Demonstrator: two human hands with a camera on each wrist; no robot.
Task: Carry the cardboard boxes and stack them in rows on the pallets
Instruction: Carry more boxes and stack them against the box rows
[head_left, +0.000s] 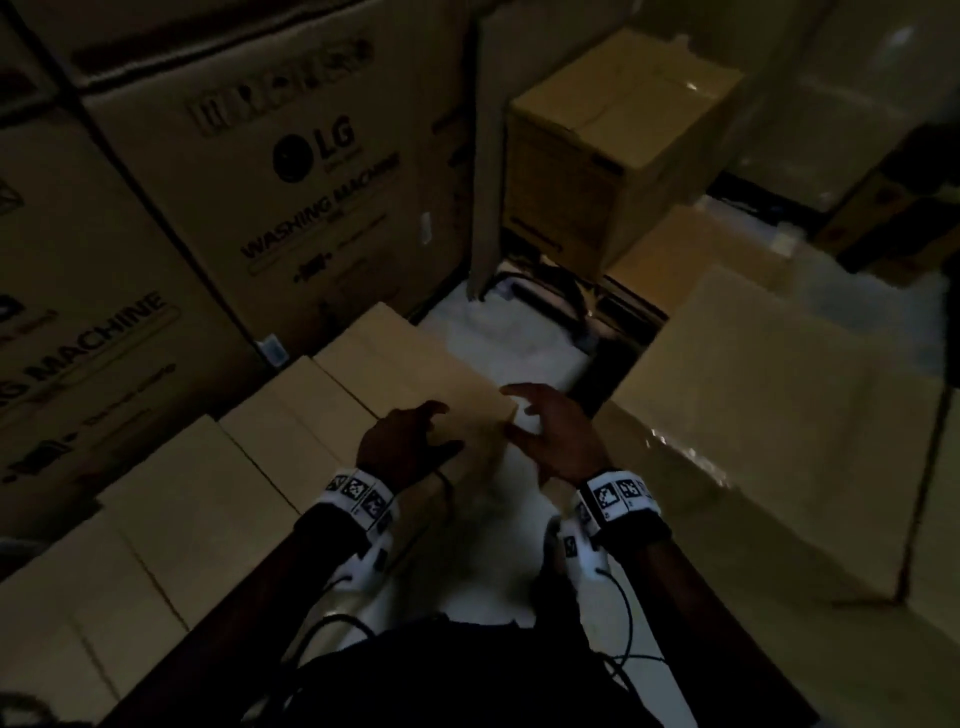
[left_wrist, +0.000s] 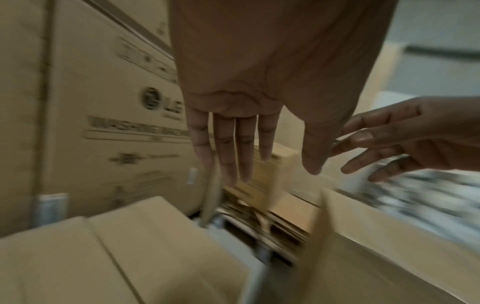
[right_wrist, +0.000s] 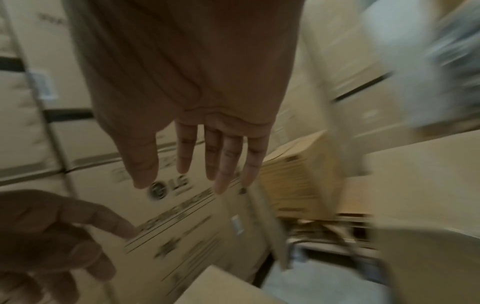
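Washing-machine cartons (head_left: 291, 171) form a wall along your left, LG print facing you. On your right is a large carton (head_left: 769, 415), its top showing shiny tape. A row of plain cardboard boxes (head_left: 270, 457) runs at the foot of the wall on your left, from the near edge to the box nearest the floor gap (head_left: 519, 353). I can't make out a pallet under any of them; too dark. A smaller box (head_left: 618, 140) stands apart past the gap, on dark clutter.

Risks, as I judge them:
- Both wrist views are smeared, so you're moving fast in poor light. Grab now and you may catch only the box's corner, and it tips into the gap.
- Wrist cables (head_left: 618, 623) hang loose in front of your body and could snag on a box corner during a lift.
- Tight aisle: swinging a box could knock the big carton.

Hands: your left hand (head_left: 410, 441) is over the end box's near corner, fingers loosely spread, holding nothing. Your right hand (head_left: 550, 431) is just beside it at the box's edge, fingers splayed, empty. Contact with the box: cannot tell. The hands are close together but not touching.
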